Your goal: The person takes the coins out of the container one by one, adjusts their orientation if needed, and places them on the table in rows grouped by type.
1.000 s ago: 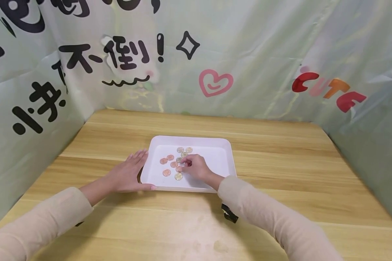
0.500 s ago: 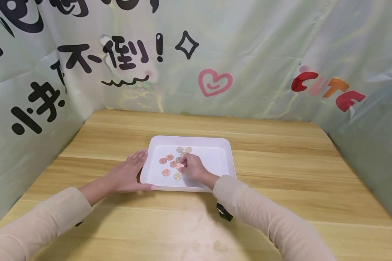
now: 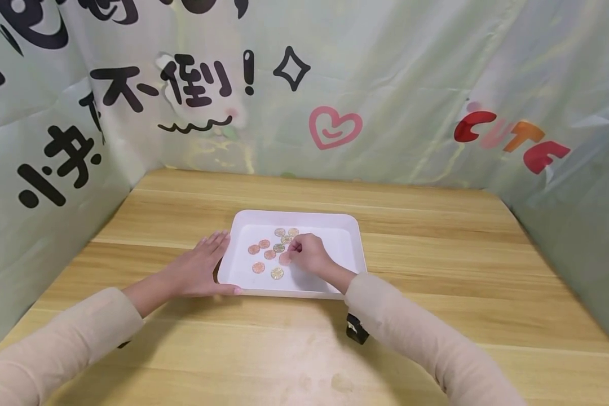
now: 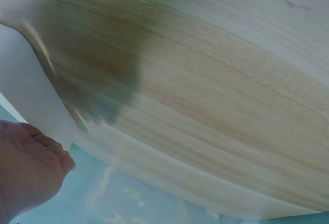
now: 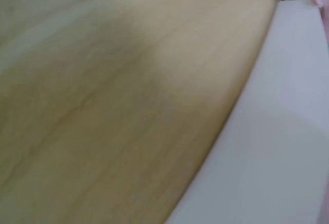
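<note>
In the head view, several copper- and brass-coloured coins (image 3: pixel 258 268) lie flat in a shallow white tray (image 3: pixel 330 237). My left hand (image 3: pixel 199 270) rests against the tray's left side, fingers straight, its thumb along the front-left corner. Over the tray's middle is my right hand (image 3: pixel 309 254), fingers curled, thumb and forefinger pinching a pale copper coin (image 3: pixel 284 258) at its edge. The fingertips partly cover that coin. The left wrist view has part of the left hand (image 4: pixel 31 167) beside the tray's outer wall (image 4: pixel 36 80). In the right wrist view only the tray's wall (image 5: pixel 267 126) shows well.
The tray stands on a wooden table (image 3: pixel 436 270). Printed cloth (image 3: pixel 396 73) hangs along the back and both sides. A black wrist device (image 3: pixel 357 329) hangs below the right sleeve.
My right hand has shifted slightly right and away from me, and the copper coin at its fingertips has moved right with it. The left hand and the tray stay in place.
</note>
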Demonstrator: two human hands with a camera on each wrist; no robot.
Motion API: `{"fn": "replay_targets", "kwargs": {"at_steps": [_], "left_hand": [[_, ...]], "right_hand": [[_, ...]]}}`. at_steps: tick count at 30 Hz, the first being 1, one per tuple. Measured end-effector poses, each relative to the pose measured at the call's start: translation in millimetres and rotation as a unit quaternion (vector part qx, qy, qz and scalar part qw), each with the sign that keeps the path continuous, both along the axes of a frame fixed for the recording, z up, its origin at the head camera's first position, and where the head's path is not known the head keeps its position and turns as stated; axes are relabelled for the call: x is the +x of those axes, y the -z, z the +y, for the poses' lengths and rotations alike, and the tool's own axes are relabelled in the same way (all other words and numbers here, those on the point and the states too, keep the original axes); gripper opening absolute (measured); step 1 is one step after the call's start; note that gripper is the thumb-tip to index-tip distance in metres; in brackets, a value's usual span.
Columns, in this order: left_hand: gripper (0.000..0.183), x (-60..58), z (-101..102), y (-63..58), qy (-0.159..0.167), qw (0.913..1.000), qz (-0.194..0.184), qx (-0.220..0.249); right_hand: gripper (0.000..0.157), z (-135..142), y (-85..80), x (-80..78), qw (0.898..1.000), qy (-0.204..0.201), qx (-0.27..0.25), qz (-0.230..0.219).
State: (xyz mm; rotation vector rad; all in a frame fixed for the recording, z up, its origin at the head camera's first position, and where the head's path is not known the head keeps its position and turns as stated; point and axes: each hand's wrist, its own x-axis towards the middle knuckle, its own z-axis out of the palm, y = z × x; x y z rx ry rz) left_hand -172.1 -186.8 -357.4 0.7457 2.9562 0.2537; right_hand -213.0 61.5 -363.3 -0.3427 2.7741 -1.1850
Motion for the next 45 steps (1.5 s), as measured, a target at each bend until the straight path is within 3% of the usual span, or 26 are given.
{"fn": "replay_targets", "kwargs": {"at_steps": [10, 16, 24, 31, 37, 45], "left_hand": [[0.111, 0.9, 1.7, -4.0, 0.0, 1.0, -0.004, -0.009], [0.111, 2.3, 1.2, -4.9, -0.003, 1.0, -0.002, -0.006], [0.111, 1.9, -0.6, -2.7, -0.003, 1.0, 0.003, -0.005], [0.112, 1.8, -0.8, -1.4, -0.005, 1.0, -0.002, -0.005], [0.112, 1.6, 0.1, -1.9, -0.005, 1.0, -0.006, -0.005], [0.112, 0.1, 0.8, -0.5, -0.001, 1.0, -0.002, -0.005]], "right_hand": [[0.011, 29.6, -17.1, 3.4, 0.996, 0.065, -0.058, 0.018], [0.012, 57.5, -27.5, 4.6, 0.991, 0.1, -0.092, -0.01], [0.013, 94.1, -31.8, 3.7, 0.985, 0.108, -0.127, -0.039], [0.024, 123.6, -29.6, 4.2, 0.98, 0.141, -0.124, -0.056], [0.019, 144.4, -26.1, 3.9, 0.976, 0.17, -0.122, -0.059], [0.024, 166.0, -9.7, -4.6, 0.976, 0.199, -0.062, -0.065]]}}
